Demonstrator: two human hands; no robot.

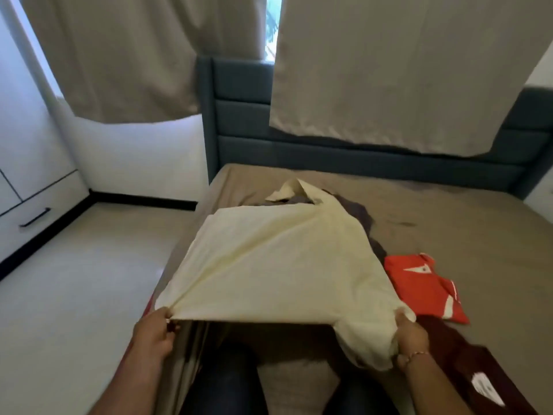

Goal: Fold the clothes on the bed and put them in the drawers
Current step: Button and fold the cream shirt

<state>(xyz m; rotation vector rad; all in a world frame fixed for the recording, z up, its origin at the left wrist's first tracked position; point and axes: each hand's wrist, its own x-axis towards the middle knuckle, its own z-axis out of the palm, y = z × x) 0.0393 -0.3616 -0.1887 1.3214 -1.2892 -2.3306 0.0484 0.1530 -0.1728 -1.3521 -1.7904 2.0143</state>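
A cream shirt (pixel 278 259) is stretched out over the brown bed (pixel 449 223), its near edge lifted off the sheet. My left hand (pixel 154 333) pinches its near left corner. My right hand (pixel 411 336) grips the bunched near right corner. A folded orange-red shirt (pixel 422 283) lies flat on the bed to the right. A dark maroon garment (pixel 466 369) with a white print lies near my right forearm. Dark grey clothes (pixel 356 211) show under the cream shirt's far end.
White drawers (pixel 39 211) with a black handle stand at the left wall, across pale floor (pixel 89 280). A dark padded headboard (pixel 245 121) and beige curtains (pixel 389 70) rise behind the bed. My legs in dark trousers are at the bottom.
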